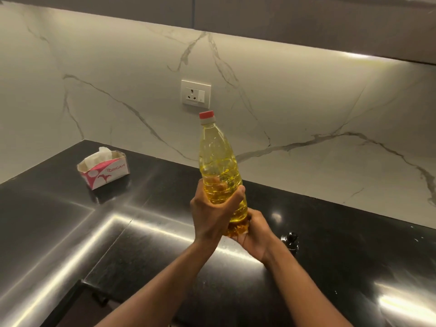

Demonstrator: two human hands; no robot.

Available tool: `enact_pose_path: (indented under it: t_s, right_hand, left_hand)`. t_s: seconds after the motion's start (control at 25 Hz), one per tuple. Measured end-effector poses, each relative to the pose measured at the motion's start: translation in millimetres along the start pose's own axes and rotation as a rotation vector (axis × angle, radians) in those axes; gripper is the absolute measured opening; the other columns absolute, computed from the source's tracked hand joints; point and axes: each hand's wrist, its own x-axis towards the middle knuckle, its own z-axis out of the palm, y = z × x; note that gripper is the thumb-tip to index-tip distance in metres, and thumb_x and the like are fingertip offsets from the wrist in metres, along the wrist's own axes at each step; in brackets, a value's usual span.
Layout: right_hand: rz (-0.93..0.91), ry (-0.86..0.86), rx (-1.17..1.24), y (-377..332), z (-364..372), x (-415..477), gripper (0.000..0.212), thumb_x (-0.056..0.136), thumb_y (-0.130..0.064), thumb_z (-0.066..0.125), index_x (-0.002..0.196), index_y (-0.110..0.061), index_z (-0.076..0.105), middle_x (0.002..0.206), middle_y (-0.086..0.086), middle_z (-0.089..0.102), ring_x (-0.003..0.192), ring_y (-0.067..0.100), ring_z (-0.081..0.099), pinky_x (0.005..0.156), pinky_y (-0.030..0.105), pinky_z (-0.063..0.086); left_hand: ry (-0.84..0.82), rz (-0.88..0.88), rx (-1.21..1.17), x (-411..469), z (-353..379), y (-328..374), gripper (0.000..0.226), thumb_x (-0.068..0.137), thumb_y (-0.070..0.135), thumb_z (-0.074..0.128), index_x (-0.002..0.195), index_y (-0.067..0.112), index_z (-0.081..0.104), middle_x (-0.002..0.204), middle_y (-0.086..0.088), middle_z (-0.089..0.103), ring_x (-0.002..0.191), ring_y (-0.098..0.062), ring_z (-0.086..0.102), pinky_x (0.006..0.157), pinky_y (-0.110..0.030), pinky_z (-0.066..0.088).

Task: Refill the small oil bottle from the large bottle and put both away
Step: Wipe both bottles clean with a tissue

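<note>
A large clear plastic bottle (218,159) of yellow oil with a red cap stands nearly upright, tilted slightly left, above the black countertop (141,244). My left hand (213,208) grips its lower body, fingers wrapped around it. My right hand (256,232) cups and holds the bottle's base from below and the right. A small dark object with a round knob top (290,240) stands on the counter just right of my right wrist; I cannot tell whether it is the small oil bottle.
A pink and white tissue box (103,171) sits at the back left of the counter. A wall socket (195,94) is set in the marble backsplash behind the bottle. The counter's front edge and a dark gap (77,300) lie at the lower left.
</note>
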Motion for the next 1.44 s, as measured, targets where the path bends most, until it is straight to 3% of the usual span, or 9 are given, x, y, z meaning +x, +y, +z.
enact_pose_path:
  t_s: [0.2, 0.44, 0.64, 0.76, 0.84, 0.92, 1.04, 1.2, 1.44]
  right_hand:
    - [0.151, -0.015, 0.484, 36.1, -1.1, -14.3, 0.045, 0.109, -0.029, 0.04, 0.137, 0.0, 0.061, 0.125, 0.029, 0.07, 0.105, 0.044, 0.074, 0.076, 0.053, 0.065]
    - [0.076, 0.094, 0.374, 6.5, -14.3, -57.8, 0.037, 0.11, -0.021, 0.043, 0.132, 0.008, 0.052, 0.119, 0.038, 0.068, 0.107, 0.051, 0.071, 0.087, 0.06, 0.061]
    - [-0.14, 0.318, -0.185, 6.8, 20.7, -70.2, 0.042, 0.11, -0.039, 0.043, 0.113, -0.005, 0.069, 0.101, 0.013, 0.078, 0.097, 0.028, 0.075, 0.087, 0.044, 0.06]
    - [-0.33, 0.295, -0.661, 54.1, 38.5, -75.0, 0.069, 0.102, -0.068, 0.029, 0.109, -0.014, 0.071, 0.074, -0.01, 0.062, 0.07, 0.009, 0.057, 0.066, 0.027, 0.045]
    - [-0.393, 0.253, -0.809, 72.1, 38.6, -74.6, 0.071, 0.097, -0.071, 0.023, 0.146, -0.033, 0.056, 0.113, -0.016, 0.071, 0.107, 0.003, 0.065, 0.094, 0.028, 0.052]
    - [-0.461, 0.289, -0.828, 67.9, 32.6, -60.0, 0.066, 0.102, -0.059, 0.025, 0.162, -0.032, 0.031, 0.158, -0.005, 0.049, 0.147, 0.013, 0.043, 0.122, 0.042, 0.036]
    - [-0.581, 0.325, -0.751, 57.8, 28.0, -41.6, 0.056, 0.11, -0.042, 0.025, 0.164, -0.026, 0.022, 0.168, -0.001, 0.033, 0.157, 0.015, 0.026, 0.129, 0.046, 0.021]
    - [-0.701, 0.209, -0.774, 93.4, 25.1, -51.3, 0.056, 0.109, -0.053, 0.022, 0.162, -0.049, 0.005, 0.169, -0.031, 0.006, 0.155, -0.008, 0.004, 0.128, 0.028, 0.001]
    - [-0.648, 0.239, -0.605, 31.3, 30.6, -28.4, 0.056, 0.11, -0.052, 0.026, 0.163, -0.034, 0.027, 0.165, -0.009, 0.038, 0.153, 0.014, 0.035, 0.124, 0.037, 0.034]
  left_hand:
    - [-0.074, 0.093, 0.034, -0.5, 2.9, 3.1, 0.072, 0.07, 0.057, 0.085, 0.127, 0.021, 0.059, 0.108, 0.004, 0.075, 0.094, -0.013, 0.076, 0.081, -0.037, 0.065]
    - [-0.088, 0.253, 0.212, 6.4, -12.6, -7.1, 0.069, 0.07, 0.062, 0.083, 0.121, 0.024, 0.056, 0.103, 0.004, 0.074, 0.088, -0.009, 0.074, 0.075, -0.037, 0.064]
    - [-0.045, 0.209, 0.289, -2.1, -16.7, -17.2, 0.06, 0.069, 0.066, 0.084, 0.112, 0.037, 0.053, 0.093, 0.016, 0.07, 0.082, -0.001, 0.071, 0.07, -0.032, 0.062]
    - [0.018, 0.145, 0.278, 0.8, -17.4, -17.7, 0.065, 0.068, 0.071, 0.08, 0.114, 0.033, 0.055, 0.094, 0.018, 0.07, 0.081, 0.001, 0.071, 0.071, -0.028, 0.063]
    - [0.043, 0.136, 0.27, 2.1, -17.5, -15.6, 0.07, 0.068, 0.074, 0.077, 0.118, 0.031, 0.055, 0.098, 0.014, 0.07, 0.084, 0.0, 0.071, 0.073, -0.026, 0.063]
    - [0.053, 0.129, 0.257, 0.8, -15.2, -11.6, 0.067, 0.068, 0.073, 0.077, 0.118, 0.034, 0.054, 0.098, 0.015, 0.07, 0.085, 0.0, 0.072, 0.074, -0.024, 0.062]
    - [0.072, 0.1, 0.209, -4.0, -7.5, -3.7, 0.062, 0.069, 0.07, 0.079, 0.115, 0.038, 0.053, 0.096, 0.023, 0.068, 0.084, 0.004, 0.071, 0.072, -0.017, 0.06]
    - [0.095, 0.089, 0.141, 8.1, -6.4, 6.2, 0.06, 0.071, 0.066, 0.081, 0.116, 0.038, 0.054, 0.098, 0.022, 0.068, 0.088, 0.008, 0.069, 0.071, -0.008, 0.055]
    - [0.086, 0.042, 0.105, 8.9, 0.2, 3.1, 0.06, 0.075, 0.055, 0.086, 0.121, 0.028, 0.058, 0.102, 0.011, 0.072, 0.087, 0.002, 0.072, 0.073, -0.014, 0.058]
